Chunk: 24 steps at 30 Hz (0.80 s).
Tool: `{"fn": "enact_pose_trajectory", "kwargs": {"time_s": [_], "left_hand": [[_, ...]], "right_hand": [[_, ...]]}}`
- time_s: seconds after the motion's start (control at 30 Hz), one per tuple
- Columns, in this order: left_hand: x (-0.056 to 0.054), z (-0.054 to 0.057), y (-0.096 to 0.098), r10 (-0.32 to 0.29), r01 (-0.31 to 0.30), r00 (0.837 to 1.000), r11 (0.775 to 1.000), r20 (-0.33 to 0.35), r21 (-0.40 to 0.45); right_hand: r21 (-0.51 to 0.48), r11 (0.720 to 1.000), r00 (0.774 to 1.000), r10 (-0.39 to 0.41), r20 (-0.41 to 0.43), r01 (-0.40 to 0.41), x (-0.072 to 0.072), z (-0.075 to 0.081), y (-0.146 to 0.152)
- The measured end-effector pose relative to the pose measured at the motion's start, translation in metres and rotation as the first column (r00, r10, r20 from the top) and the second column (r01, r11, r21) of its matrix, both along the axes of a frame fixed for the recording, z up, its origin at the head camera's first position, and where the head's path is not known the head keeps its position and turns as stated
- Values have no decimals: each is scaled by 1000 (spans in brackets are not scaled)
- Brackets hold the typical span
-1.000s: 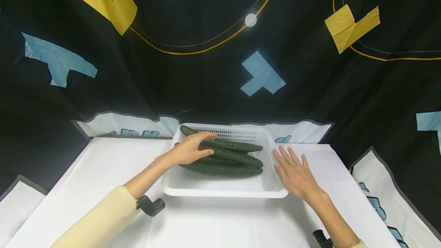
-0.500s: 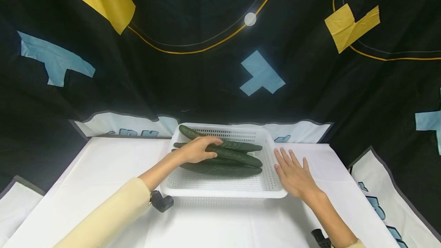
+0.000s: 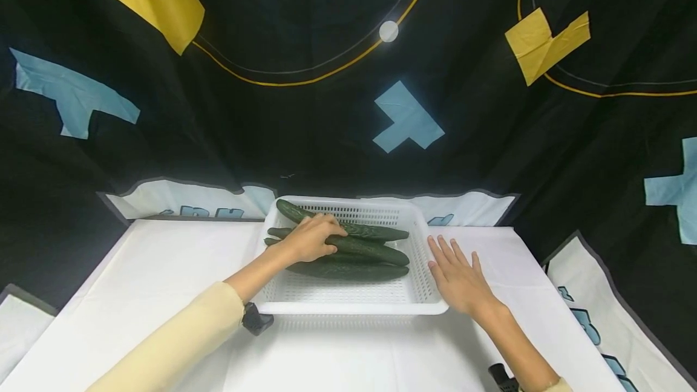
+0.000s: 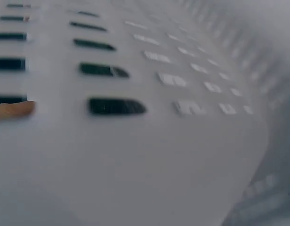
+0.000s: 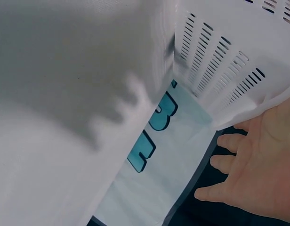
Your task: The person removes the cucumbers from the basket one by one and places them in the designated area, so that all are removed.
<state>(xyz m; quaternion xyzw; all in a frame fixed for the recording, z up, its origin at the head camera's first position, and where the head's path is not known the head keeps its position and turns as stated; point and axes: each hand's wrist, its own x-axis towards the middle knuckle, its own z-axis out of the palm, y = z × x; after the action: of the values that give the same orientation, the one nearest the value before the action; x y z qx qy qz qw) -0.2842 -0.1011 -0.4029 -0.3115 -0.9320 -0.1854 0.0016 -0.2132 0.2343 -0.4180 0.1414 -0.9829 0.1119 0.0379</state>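
Several long dark green cucumbers lie side by side in a white slotted plastic basket. My left hand reaches in from the left and grips a middle cucumber, with thumb and fingers curled over either side of it. Behind that one lies another cucumber; a further cucumber lies in front. The left wrist view shows the slotted basket wall, green showing through it, and one fingertip. My right hand, fingers straight and spread, rests at the basket's right rim.
The basket stands on a white-covered table, near its back edge. Behind hangs a black cloth with yellow and blue patches and a white lettered border. A dark wrist camera sits under the left sleeve, close to the basket's front left corner.
My left hand has moved slightly to the right and down, its fingers and thumb closing over a middle cucumber. The right hand keeps its place by the basket. The head view has shifted slightly.
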Motion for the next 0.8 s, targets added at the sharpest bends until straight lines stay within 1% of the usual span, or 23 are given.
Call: {"fn": "enact_pose_trajectory", "kwargs": {"time_s": [0.1,0.2,0.3,0.43,0.57,0.7,0.8], "left_hand": [[0,1,1,16,-16,1000,1000,8,-14],[-1,2,2,20,-20,999,1000,30,5],[-2,2,2,-11,11,999,1000,33,4],[-2,4,5,-78,78,997,997,8,-19],[2,8,3,-111,112,994,994,18,-17],[10,14,-1,-116,117,991,993,73,-12],[17,18,-7,-103,103,990,995,93,12]], "right_hand": [[0,1000,1000,4,7,-4,0,0,-1],[1,1000,1000,5,4,-5,0,1,-1],[3,1000,1000,6,3,-6,0,1,-1],[-1,1000,1000,6,7,-6,0,1,0],[-11,1000,1000,4,8,-4,0,1,-1],[-13,1000,1000,1,12,-1,0,1,-2],[-14,1000,1000,3,14,-2,1,1,-1]]}}
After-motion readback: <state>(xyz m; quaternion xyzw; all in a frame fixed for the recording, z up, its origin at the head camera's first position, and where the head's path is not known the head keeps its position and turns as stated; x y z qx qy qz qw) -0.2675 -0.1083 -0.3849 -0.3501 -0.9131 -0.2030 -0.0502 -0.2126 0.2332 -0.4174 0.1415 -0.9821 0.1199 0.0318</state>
